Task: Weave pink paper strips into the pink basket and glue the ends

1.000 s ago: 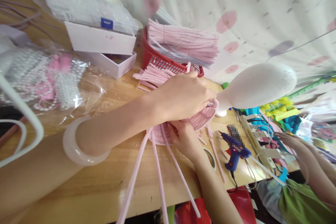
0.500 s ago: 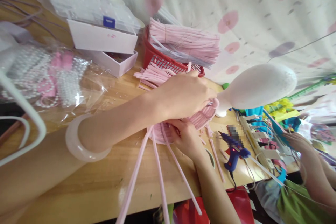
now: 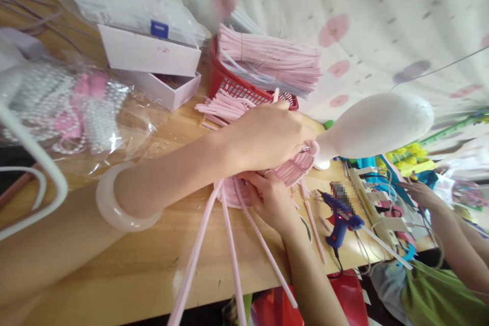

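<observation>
A ribbed, woven piece of pink pipe cleaners (image 3: 294,167) is held just above the table, partly hidden by my hands. My left hand (image 3: 267,135), with a pale bangle on its wrist, reaches over the top and has its fingers curled down on the far side of the piece; the fingertips are mostly hidden. From below, my right hand (image 3: 273,198) pinches the piece's lower edge between thumb and fingers. Long loose pipe cleaners (image 3: 232,254) trail from it toward the front edge of the table. One pink tip (image 3: 275,94) sticks up behind my left hand.
Behind stands a red basket (image 3: 219,74) with bundled pink pipe cleaners (image 3: 275,56). A white foam head form (image 3: 382,125) is beyond my hands. To the right lie a blue glue gun (image 3: 338,237) and a power strip (image 3: 376,198). Bagged pearl beads (image 3: 101,117) lie left; a co-worker's hand (image 3: 424,196) works far right.
My hands keep almost the same hold on the pink piece, with only a slight shift of the right hand. The co-worker's hand at the far right has moved a little left.
</observation>
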{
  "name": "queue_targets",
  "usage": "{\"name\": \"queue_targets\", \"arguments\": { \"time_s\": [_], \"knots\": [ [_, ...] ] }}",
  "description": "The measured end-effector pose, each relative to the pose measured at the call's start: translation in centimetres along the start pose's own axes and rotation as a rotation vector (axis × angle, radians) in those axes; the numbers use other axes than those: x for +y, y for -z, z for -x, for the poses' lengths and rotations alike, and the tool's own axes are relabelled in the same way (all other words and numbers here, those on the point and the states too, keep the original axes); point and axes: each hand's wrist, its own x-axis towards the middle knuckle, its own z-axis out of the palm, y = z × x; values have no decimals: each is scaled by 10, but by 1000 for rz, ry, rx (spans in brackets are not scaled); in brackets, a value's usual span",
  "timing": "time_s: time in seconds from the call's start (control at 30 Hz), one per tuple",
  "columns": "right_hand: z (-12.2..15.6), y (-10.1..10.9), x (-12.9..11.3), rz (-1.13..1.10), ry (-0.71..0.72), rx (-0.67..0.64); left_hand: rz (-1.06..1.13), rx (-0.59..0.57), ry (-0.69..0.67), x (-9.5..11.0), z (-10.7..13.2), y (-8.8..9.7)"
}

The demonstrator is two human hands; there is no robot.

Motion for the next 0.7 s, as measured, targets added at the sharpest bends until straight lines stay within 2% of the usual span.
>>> {"name": "queue_targets", "arguments": {
  "time_s": [0.2, 0.33, 0.7],
  "knots": [
    [0, 0, 0, -13, 40, -15, -22, -17, 13, 1, 0, 1],
    [0, 2, -1, 90, 7, -57, -45, -41, 12, 2, 0, 3],
    [2, 0, 0, 130, 17, -68, -23, -17, -25, -2, 3, 2]
  ]
}}
